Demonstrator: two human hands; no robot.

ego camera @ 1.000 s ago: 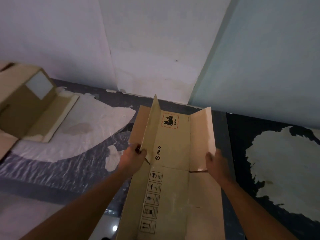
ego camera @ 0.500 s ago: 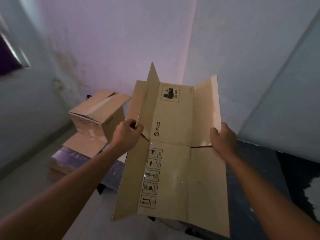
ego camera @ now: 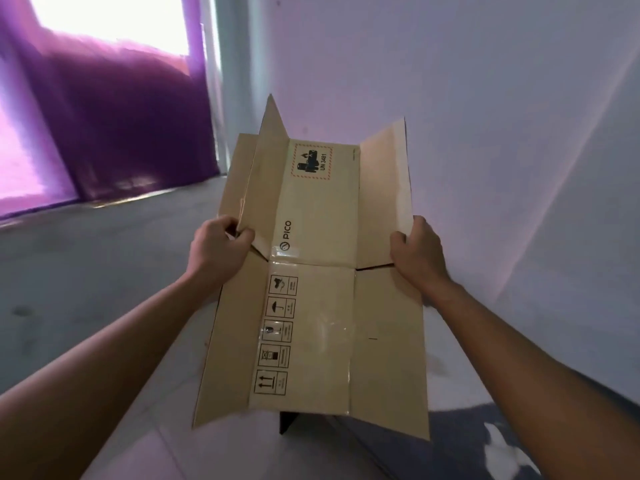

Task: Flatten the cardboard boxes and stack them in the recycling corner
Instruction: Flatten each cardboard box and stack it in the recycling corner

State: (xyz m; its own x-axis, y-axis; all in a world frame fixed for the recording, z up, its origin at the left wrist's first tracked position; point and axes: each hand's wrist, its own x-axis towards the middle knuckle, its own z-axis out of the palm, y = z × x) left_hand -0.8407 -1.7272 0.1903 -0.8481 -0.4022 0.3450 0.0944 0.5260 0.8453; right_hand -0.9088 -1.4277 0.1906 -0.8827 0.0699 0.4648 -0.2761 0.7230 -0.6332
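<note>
A pale wall [ego camera: 485,98] is filling the right side of the room, and a purple curtain [ego camera: 121,116] is hanging at the left under a bright window [ego camera: 104,19], its hem reaching the grey floor [ego camera: 86,271].

The left hand [ego camera: 218,247] is gripping the left edge of a flattened cardboard box [ego camera: 311,358], its fingers curling round the base of a flap. The right hand [ego camera: 415,251] is clasping the opposite edge at the same height, thumb lying on the upper face and the fingers wrapping behind. Between them the box is being held up in the air in front of the person, its long axis running away from the camera, clear of floor and wall.

The left flap [ego camera: 270,150] is standing up on edge and coming to a point at the far end. The right flap [ego camera: 384,188] is tilting upward as well, with a slit showing just beside the right thumb. On the far panel a red-bordered hazard label [ego camera: 313,161] reading UN 3481 is showing, with the word PICO [ego camera: 286,230] printed nearer the left hand. A column of handling symbols [ego camera: 277,334] is running down the near panel under a strip of clear tape [ego camera: 329,327].

A small dark shape [ego camera: 287,422] is peeking out beneath the near edge; what it is cannot be told. Dark, blotched flooring [ego camera: 485,445] is showing at the lower right.
</note>
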